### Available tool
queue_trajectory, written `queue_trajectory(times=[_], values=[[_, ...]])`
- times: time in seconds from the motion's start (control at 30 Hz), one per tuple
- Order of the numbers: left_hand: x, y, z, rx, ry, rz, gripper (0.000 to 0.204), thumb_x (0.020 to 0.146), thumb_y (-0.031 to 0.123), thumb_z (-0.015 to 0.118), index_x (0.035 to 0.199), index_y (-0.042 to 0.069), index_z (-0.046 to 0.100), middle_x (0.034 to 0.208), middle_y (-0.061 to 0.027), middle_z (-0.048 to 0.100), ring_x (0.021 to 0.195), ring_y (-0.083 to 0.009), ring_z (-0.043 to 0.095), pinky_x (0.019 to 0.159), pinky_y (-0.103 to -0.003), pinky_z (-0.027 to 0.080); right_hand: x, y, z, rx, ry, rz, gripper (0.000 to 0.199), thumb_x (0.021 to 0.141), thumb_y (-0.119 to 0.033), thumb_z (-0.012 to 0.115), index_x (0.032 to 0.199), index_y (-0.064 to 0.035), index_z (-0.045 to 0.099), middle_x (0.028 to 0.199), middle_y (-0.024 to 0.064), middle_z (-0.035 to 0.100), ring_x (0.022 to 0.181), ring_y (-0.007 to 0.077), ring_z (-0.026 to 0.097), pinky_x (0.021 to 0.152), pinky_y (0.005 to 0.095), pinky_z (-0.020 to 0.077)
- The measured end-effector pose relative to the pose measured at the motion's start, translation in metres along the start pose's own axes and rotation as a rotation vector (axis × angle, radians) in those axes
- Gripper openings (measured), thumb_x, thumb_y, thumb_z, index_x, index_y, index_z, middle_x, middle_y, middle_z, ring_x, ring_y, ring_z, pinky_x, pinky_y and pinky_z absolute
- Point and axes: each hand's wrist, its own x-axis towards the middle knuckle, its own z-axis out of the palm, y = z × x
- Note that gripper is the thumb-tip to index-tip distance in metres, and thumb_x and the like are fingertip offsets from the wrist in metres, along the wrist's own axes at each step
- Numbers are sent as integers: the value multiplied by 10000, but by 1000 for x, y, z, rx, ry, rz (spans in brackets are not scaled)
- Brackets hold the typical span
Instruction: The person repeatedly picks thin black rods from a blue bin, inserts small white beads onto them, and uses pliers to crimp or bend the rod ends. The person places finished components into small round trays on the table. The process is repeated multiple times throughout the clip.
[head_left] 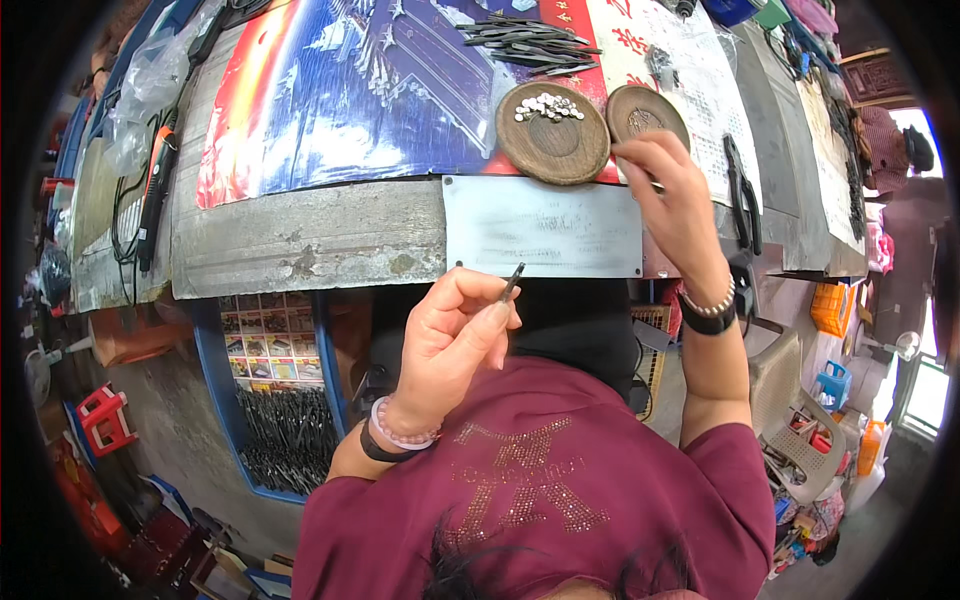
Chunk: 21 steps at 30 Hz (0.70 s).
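My left hand is closed around a slim black strip-like piece, its tip pointing up and away from me. It is held just off the table's near edge, by a pale metal plate. My right hand is bent over the near rim of a small round brown dish. Its fingers are drawn together, and whatever is between them is hidden. Left of that dish lies a larger round brown dish with a cluster of small shiny silver pieces in it.
A pile of slim black pieces lies beyond the dishes. Black-handled pliers are to the right, and a black-and-orange tool with a cable is at the left. Below the table's edge, a blue crate holds many more black pieces.
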Motion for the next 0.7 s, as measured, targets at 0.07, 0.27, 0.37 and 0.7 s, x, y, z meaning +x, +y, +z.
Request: queue_trajectory(times=[0.07, 0.27, 0.37, 0.7], values=[[-4, 1, -1, 13, 4, -3, 111, 948, 47, 526, 1045, -6, 537, 860, -67, 610, 581, -51, 520, 540, -179, 410, 20, -6, 15, -121, 6, -103, 135, 852, -59, 603, 980, -31, 635, 973, 106, 593, 917, 292, 581, 797, 375, 439], [-12, 4, -14, 1, 80, 22, 131, 943, 60, 534, 1045, -22, 540, 851, -90, 591, 552, -75, 486, 492, -190, 402, 43, -12, 33, -339, -65, -193, 158, 851, -90, 585, 988, -65, 659, 945, 88, 573, 920, 271, 555, 796, 387, 395], [-12, 2, -20, -35, 98, 4, 131, 945, 60, 529, 1046, -23, 539, 848, -86, 590, 552, -72, 485, 496, -187, 400, 37, -15, 29, -310, -123, -153, 148, 839, -80, 596, 970, -63, 663, 939, 87, 569, 908, 275, 552, 802, 378, 401], [-3, 4, -25, -73, 43, -32, 118, 953, 44, 511, 1057, -7, 533, 868, -65, 597, 584, -45, 501, 547, -179, 408, 40, -33, 31, -121, -208, -178, 164, 835, -84, 612, 992, -52, 647, 970, 94, 574, 900, 289, 554, 800, 377, 417]])
